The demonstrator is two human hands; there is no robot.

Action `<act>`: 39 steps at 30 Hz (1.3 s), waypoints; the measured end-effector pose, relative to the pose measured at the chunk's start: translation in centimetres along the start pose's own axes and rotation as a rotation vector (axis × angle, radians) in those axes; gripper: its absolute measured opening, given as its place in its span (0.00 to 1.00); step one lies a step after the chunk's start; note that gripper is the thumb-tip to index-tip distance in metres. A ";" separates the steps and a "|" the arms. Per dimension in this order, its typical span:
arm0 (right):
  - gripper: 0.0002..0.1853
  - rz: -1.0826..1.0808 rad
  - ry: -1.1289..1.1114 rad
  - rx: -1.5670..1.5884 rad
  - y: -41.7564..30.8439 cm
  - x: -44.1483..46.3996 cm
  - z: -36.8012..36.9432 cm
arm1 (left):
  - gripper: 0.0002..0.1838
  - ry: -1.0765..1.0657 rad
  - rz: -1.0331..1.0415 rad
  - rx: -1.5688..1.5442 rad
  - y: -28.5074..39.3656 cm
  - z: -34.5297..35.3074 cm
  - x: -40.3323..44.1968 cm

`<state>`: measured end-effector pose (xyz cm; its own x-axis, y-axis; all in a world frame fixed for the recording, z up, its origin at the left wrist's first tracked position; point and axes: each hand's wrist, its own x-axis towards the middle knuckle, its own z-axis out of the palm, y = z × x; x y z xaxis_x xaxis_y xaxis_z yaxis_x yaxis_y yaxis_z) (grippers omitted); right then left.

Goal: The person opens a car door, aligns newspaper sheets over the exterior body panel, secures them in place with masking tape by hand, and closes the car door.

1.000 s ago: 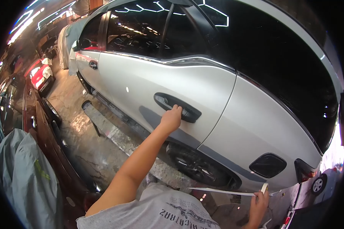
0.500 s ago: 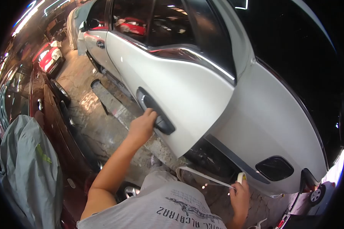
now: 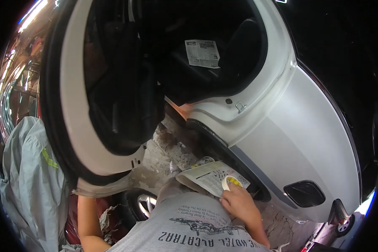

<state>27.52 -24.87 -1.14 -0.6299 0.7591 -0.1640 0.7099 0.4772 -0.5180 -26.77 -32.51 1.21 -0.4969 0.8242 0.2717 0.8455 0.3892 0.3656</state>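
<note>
My right hand is closed on a roll of masking tape, held on edge in front of my shirt. A sheet of newspaper lies flat beside the roll and appears held by the same hand. My left forearm reaches up to the lower edge of the car door; the hand itself is hidden behind it. That silver rear door stands swung open, its inner side facing the opening. Another newspaper sheet lies inside the dark cabin.
The silver rear fender with a black fuel flap is on my right. A grey cover drapes over a dark red car at left. A wheel shows low behind me. The door latch striker juts from the frame.
The rear door has swung from closed to open, toward the left. My left hand has left the door handle and gone behind the door. The newspaper has turned its printed face up.
</note>
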 end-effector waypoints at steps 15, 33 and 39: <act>0.11 0.174 -0.001 0.097 -0.5 0.9 0.3 | 0.10 0.199 -0.264 -0.142 -9.5 -2.9 1.2; 0.10 0.147 0.042 0.029 -3.7 3.4 -0.9 | 0.10 0.326 -0.338 -0.250 -13.5 -4.7 1.3; 0.09 0.125 0.074 0.012 -3.1 3.7 -0.9 | 0.12 0.387 -0.349 -0.280 -14.4 -5.4 1.5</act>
<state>23.23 -23.13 0.64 -0.5115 0.8432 -0.1657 0.7773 0.3718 -0.5075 -40.79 -39.09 1.18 -0.8164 0.4364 0.3783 0.5611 0.4439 0.6987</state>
